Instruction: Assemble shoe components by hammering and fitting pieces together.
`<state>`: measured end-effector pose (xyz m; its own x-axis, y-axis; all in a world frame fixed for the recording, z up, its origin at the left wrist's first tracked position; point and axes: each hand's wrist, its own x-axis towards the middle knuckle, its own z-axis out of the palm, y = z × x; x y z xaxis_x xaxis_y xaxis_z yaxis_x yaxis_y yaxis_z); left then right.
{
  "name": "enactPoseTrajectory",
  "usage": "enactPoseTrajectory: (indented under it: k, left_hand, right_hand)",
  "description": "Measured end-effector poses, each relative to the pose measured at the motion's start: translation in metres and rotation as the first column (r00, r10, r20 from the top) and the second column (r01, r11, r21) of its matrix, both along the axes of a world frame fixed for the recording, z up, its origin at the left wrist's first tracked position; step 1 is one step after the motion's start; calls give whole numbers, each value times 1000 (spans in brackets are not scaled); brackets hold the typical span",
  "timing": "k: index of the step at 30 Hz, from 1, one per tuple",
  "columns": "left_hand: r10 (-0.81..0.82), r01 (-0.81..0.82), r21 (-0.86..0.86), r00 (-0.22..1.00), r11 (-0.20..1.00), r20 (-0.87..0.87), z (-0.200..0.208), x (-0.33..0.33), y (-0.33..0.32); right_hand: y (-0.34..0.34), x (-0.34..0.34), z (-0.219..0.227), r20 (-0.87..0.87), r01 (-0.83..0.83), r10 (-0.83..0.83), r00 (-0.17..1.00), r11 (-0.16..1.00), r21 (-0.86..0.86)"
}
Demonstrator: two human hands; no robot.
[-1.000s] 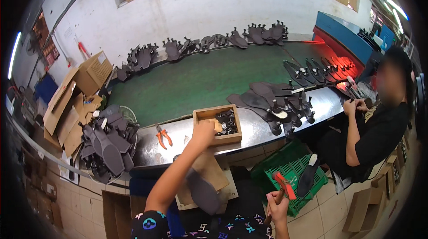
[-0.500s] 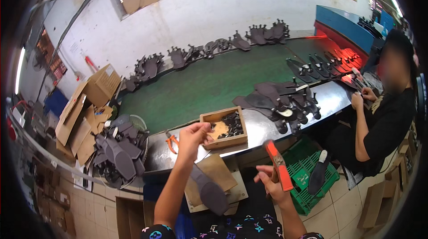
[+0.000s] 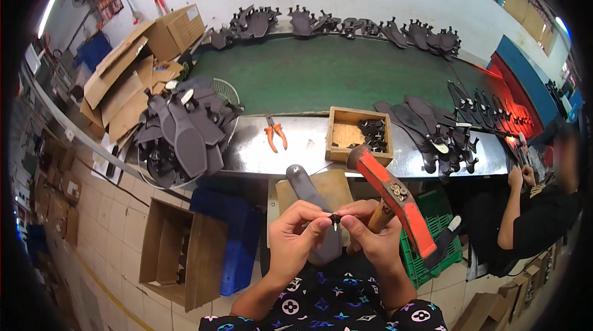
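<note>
My left hand (image 3: 291,237) pinches a small black piece with a pale pin (image 3: 335,219), which looks like a heel tip. The fingertips of my right hand (image 3: 378,241) meet it from the other side. My right hand also keeps a hammer (image 3: 395,192) with a worn red head and a wooden handle, its head tilted up and right. Below and behind my hands, a dark grey shoe sole (image 3: 301,184) lies on a tan pad (image 3: 336,186), partly hidden by my fingers. Beyond the hammer stands a wooden box (image 3: 359,155) holding several small black pieces.
Orange-handled pliers (image 3: 275,135) lie on the metal bench edge (image 3: 247,158). Piled soles fill a wire basket (image 3: 230,93) at left; more soles (image 3: 426,121) lie at right. A green conveyor belt (image 3: 321,71) runs behind. Below are a cardboard box (image 3: 207,257) and green crate (image 3: 441,217). A co-worker (image 3: 537,207) sits at right.
My left hand has come down from the wooden box to meet my right hand over the sole, and both now pinch the small black piece. The hammer stays in my right hand; the view has shifted.
</note>
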<state>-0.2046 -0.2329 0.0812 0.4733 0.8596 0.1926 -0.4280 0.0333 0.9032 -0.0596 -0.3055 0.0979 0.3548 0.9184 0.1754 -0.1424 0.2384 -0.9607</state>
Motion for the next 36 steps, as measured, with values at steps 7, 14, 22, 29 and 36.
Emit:
enactPoseTrajectory:
  k: [7, 14, 22, 29, 36]
  left_hand:
    - [239, -186, 224, 940, 957, -242, -21, -5, 4]
    - [487, -88, 777, 821, 624, -298, -32, -15, 38]
    - [524, -82, 644, 664, 760, -533, -118, 7, 125]
    - [400, -35, 584, 761, 811, -510, -118, 9, 91]
    - [295, 60, 527, 772, 848, -563, -112, 4, 89]
  right_hand:
    - [17, -13, -30, -13, -82, 82, 997, 995, -58]
    - [26, 2, -50, 5, -88, 95, 995, 942, -322]
    - [88, 25, -61, 185, -57, 90, 979, 983, -176]
    - [107, 44, -84, 475, -123, 173, 863, 983, -135]
    - [97, 51, -96, 559, -134, 211, 802, 975, -176]
